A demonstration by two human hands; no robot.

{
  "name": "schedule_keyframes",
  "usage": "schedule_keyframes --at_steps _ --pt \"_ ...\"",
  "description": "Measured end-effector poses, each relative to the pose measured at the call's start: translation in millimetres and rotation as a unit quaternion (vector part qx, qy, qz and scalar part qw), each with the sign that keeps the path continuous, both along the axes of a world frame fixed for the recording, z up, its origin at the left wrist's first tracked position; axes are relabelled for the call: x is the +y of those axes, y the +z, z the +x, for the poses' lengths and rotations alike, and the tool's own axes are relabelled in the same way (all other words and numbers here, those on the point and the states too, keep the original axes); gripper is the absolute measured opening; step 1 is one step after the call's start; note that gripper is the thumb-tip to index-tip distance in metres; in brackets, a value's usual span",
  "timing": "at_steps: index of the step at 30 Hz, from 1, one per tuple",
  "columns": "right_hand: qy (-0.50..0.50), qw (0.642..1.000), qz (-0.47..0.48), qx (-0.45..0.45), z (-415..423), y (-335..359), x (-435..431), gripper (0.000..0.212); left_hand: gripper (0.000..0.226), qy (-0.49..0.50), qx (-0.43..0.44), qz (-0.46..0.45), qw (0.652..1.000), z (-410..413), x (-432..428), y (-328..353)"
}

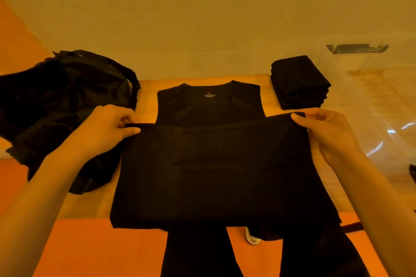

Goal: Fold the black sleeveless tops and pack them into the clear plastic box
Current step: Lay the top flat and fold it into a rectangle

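A black sleeveless top (216, 164) lies on the wooden table (148, 87), neckline and size label at the far end. Its lower half is folded up over the body, and the hem runs across below the armholes. My left hand (108, 128) pinches the hem's left corner between thumb and fingers. My right hand (324, 132) pinches the right corner. A stack of folded black tops (299, 83) sits at the back right. The clear plastic box (378, 101) stands at the far right, beside that stack.
A heap of unfolded black tops (65, 114) lies at the left of the table. A pale wall rises behind the table. The top's fold hangs at the table's near edge, with my dark trouser legs (193, 254) and orange floor (101, 249) below.
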State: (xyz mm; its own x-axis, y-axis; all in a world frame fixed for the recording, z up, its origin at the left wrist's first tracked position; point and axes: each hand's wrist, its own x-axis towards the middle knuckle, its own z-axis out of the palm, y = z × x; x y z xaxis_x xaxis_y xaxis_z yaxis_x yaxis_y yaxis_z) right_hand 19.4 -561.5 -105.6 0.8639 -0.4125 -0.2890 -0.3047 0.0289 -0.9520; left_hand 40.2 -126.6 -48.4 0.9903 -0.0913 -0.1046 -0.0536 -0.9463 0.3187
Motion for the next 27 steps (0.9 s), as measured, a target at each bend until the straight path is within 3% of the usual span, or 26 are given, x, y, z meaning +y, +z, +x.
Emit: schedule_keyframes --at_steps 5,10,13,18,27 --pt "0.01 0.996 -0.021 -0.087 -18 15 -4 0.008 0.008 0.018 -0.041 -0.056 0.997 -22 10 17" --pt "0.029 0.99 -0.077 -0.112 -23 22 -1 0.004 0.007 0.04 -0.079 -0.047 0.995 -26 16 23" --pt "-0.007 0.977 -0.167 -0.135 -17 20 5 0.008 0.003 0.053 -0.105 -0.044 0.992 -16 11 25" --pt "-0.024 0.908 -0.38 -0.172 5 19 12 0.013 0.006 0.058 -0.118 0.013 0.991 9 3 17" --pt "0.017 0.842 -0.526 -0.119 37 -8 16 0.023 0.024 0.061 -0.181 0.197 0.962 33 -13 -20"
